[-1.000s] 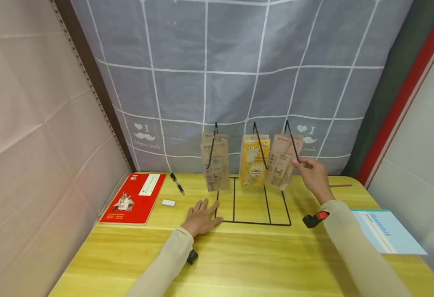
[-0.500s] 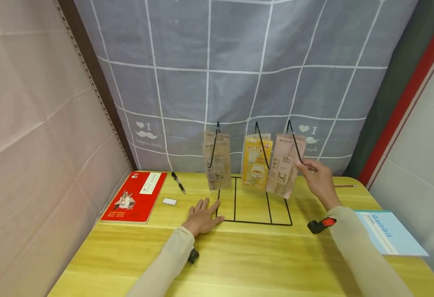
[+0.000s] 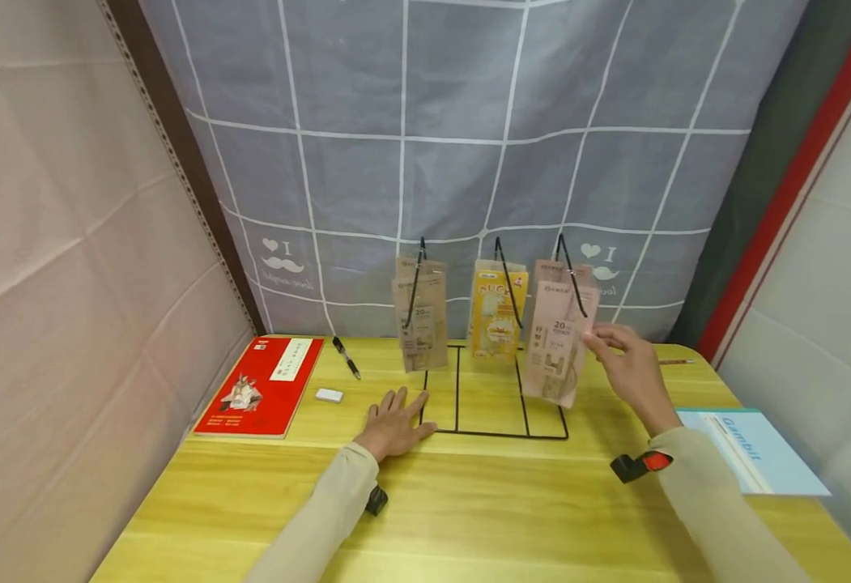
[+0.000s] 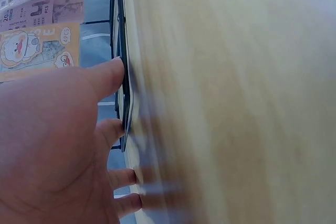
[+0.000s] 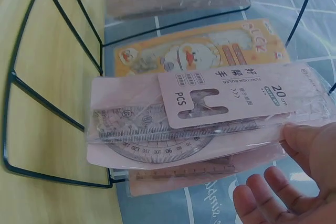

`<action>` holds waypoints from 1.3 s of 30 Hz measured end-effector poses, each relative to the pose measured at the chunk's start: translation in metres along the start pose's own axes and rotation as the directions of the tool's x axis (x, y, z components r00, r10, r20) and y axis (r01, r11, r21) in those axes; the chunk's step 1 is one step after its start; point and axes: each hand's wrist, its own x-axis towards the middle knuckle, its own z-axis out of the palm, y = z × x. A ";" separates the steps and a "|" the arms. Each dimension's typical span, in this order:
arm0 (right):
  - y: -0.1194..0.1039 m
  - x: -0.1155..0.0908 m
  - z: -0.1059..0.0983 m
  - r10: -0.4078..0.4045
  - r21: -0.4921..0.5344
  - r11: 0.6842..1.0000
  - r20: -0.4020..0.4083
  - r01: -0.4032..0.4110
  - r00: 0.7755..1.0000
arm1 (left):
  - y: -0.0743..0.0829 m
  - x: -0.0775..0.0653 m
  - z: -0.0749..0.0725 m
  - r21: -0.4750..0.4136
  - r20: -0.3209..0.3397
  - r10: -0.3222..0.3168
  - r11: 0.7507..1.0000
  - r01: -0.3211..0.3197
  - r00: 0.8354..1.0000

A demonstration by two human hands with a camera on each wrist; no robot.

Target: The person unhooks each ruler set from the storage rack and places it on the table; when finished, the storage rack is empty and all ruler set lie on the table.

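My right hand (image 3: 631, 372) pinches the edge of a pink ruler set (image 3: 559, 344) in a clear sleeve, at the front of the right-hand hook. The right wrist view shows my thumb (image 5: 299, 142) on the packet and a protractor (image 5: 163, 150) inside it. Behind that packet hangs another pink one (image 5: 157, 179). A yellow duck packet (image 3: 498, 316) is on the middle hook, and more pinkish ruler sets (image 3: 421, 316) hang from the left one. Palm down, my left hand (image 3: 394, 425) rests with spread fingers at the front left corner of the black wire rack (image 3: 494, 435).
On the table's left lie a red notebook (image 3: 257, 389), a black pen (image 3: 346, 358) and a white eraser (image 3: 329, 395). A light blue book (image 3: 753, 449) and a pencil (image 3: 676, 361) lie to the right. A grey checked curtain (image 3: 461, 178) hangs behind the rack.
The front pink ruler set has come forward and lower along its hook with my right hand, apart from the packet behind it. My left hand stays in place.
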 end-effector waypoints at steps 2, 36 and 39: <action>-0.001 -0.006 0.000 0.009 0.007 1.000 -0.001 -0.009 1.000 | 0.000 0.000 0.000 0.000 0.000 0.001 1.000 -0.001 1.000; -0.017 -0.068 -0.014 0.034 0.041 0.999 -0.025 -0.033 0.999 | -0.001 0.000 0.000 -0.019 0.007 -0.002 1.000 0.002 1.000; -0.019 -0.076 -0.019 0.031 0.020 0.999 -0.026 -0.031 0.999 | 0.000 -0.001 0.000 -0.023 0.002 0.003 1.000 -0.003 1.000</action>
